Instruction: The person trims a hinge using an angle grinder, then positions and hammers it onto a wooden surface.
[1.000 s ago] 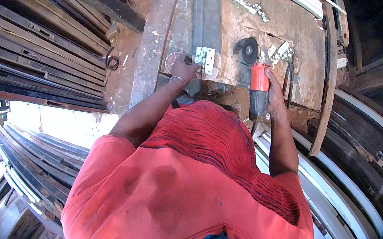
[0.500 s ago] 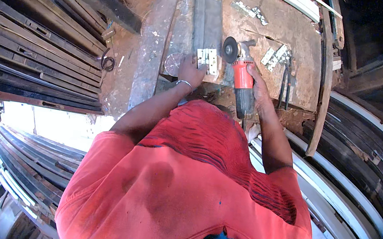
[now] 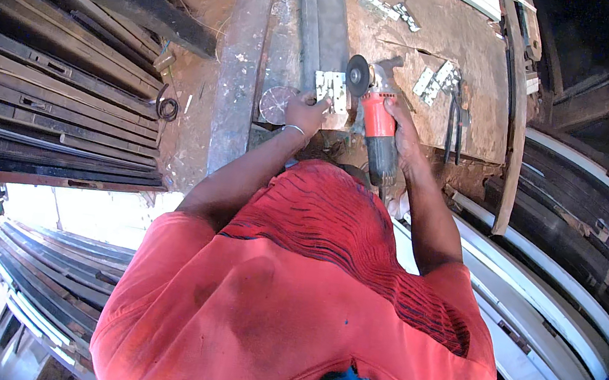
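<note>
My right hand (image 3: 405,130) is wrapped round the red and dark body of an angle grinder (image 3: 379,123). The grinder's dark disc (image 3: 359,76) points away from me, close to the right edge of a pale metal hinge (image 3: 338,93) with holes in it. That hinge lies at the near end of a dark bar (image 3: 332,36) on the bench. With thumb and finger closed at its near left edge, my left hand (image 3: 305,115) holds the hinge. Beside this hand, on its left, is a round worn disc (image 3: 276,104).
More hinges (image 3: 436,80) lie to the right on the wooden bench (image 3: 482,67), with pliers (image 3: 454,125) next to them. Another cluster of metal pieces (image 3: 393,11) sits farther back. Long dark boards (image 3: 63,93) are stacked at left, pale lengths (image 3: 533,320) at right.
The grinder has shifted slightly left, bringing its disc nearer the hinge. My left hand's fingers have moved a little at the hinge's edge. The whole view has shifted slightly.
</note>
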`<state>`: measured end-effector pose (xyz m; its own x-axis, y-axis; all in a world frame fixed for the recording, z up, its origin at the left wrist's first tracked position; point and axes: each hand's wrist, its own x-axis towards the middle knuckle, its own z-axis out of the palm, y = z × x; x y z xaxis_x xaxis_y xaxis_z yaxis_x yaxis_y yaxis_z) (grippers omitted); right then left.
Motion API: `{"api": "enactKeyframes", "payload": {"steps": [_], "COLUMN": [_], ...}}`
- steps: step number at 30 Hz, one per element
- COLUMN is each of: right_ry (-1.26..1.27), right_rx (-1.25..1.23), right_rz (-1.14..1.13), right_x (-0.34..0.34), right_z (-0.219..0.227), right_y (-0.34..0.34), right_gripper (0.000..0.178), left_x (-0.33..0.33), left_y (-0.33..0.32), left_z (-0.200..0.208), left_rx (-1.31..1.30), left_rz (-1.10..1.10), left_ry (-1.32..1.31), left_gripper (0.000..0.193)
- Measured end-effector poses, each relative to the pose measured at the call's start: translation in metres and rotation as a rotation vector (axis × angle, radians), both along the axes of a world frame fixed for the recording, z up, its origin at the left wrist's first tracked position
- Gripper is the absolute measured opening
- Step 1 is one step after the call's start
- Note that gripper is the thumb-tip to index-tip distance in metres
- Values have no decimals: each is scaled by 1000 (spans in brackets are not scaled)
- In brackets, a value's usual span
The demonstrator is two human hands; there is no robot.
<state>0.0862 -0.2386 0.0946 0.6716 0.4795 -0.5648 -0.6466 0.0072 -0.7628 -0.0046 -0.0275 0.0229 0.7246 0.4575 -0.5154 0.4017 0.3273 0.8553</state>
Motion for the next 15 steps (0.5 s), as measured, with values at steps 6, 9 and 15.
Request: {"api": "enactKeyframes", "payload": {"steps": [6,9,15], "right_ry": [-5,-37,-18], "right_rx": [-39,-9,-75], "right_rz": [19,65,93], "right_x": [-4,1,-1], "right_z": [-1,-18,-16], "right_y": [17,20,31], "right_gripper": [51,53,60], "left_x": [1,-1,-6], "left_y": [19,22,18], "left_z": [2,7,-9], "left_rx": [628,301,252], "left_rz": [-246,-113,-95], "left_ry": [39,-23,-91], "left_gripper": [30,26,35]}}
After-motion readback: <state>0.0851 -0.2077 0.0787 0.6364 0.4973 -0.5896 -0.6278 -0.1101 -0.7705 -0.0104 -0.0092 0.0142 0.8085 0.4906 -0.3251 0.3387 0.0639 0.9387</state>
